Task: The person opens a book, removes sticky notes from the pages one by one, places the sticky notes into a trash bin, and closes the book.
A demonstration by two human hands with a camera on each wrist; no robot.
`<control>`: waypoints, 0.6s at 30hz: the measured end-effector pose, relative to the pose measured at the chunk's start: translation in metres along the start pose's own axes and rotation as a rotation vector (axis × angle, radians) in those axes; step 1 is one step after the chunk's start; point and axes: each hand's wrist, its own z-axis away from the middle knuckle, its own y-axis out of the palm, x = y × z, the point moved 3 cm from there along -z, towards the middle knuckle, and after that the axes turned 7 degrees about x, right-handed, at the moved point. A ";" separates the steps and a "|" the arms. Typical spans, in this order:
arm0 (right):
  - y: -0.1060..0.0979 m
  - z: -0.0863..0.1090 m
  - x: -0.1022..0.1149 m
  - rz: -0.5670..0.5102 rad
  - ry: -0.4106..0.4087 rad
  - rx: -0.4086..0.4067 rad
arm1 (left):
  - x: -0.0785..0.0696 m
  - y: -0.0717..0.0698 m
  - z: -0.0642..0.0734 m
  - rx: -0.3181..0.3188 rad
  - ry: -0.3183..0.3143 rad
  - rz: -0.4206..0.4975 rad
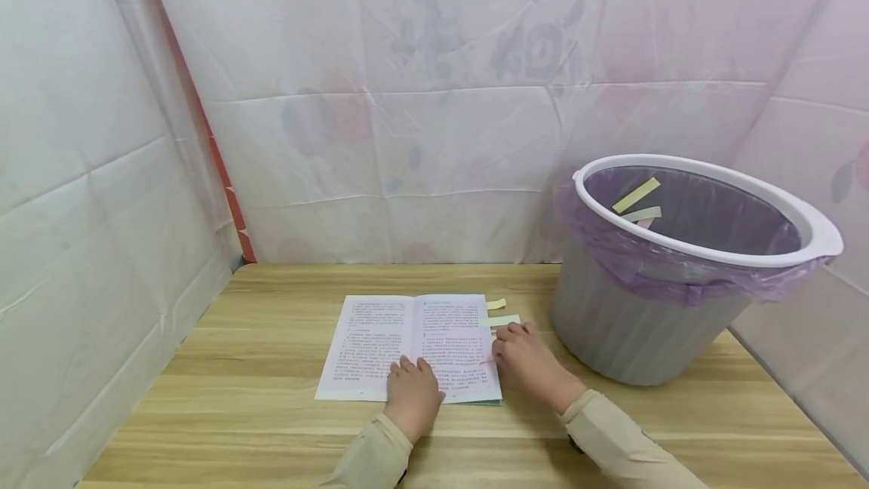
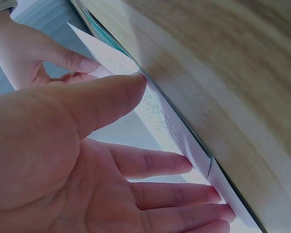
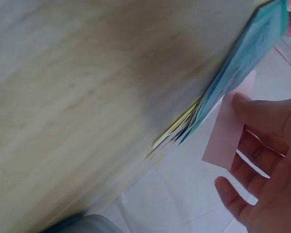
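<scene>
An open book [image 1: 380, 345] with printed pages lies on the wooden table. My left hand [image 1: 413, 392] rests on its lower middle, fingers nearly straight and fingertips on the page. At the book's right edge, my right hand [image 1: 532, 364] pinches a pink paper strip [image 3: 225, 136] between thumb and fingers. That strip overlaps the right-hand page, beside the book's teal cover [image 3: 242, 63]. Just above the right hand, a pale green strip [image 1: 501, 320] sticks out past the page edge. Higher up, a yellow strip [image 1: 497, 304] also juts out.
A grey trash bin [image 1: 618, 323] with a white rim and purple liner stands right of the book, close to my right hand. Inside it are a yellow strip [image 1: 636, 195] and a few other paper strips. White sheeting [image 1: 407, 142] hangs behind the table [image 1: 271, 444].
</scene>
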 end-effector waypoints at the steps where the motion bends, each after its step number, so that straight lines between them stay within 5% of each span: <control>1: -0.001 0.000 0.000 -0.027 0.015 0.001 | 0.000 0.000 0.000 -0.003 0.000 -0.002; 11: -0.017 0.002 -0.004 -0.123 0.107 -0.100 | 0.000 0.004 0.000 -0.008 0.002 -0.040; 18: -0.071 0.001 -0.001 -0.159 0.050 -0.300 | 0.000 0.004 0.000 -0.007 0.003 -0.033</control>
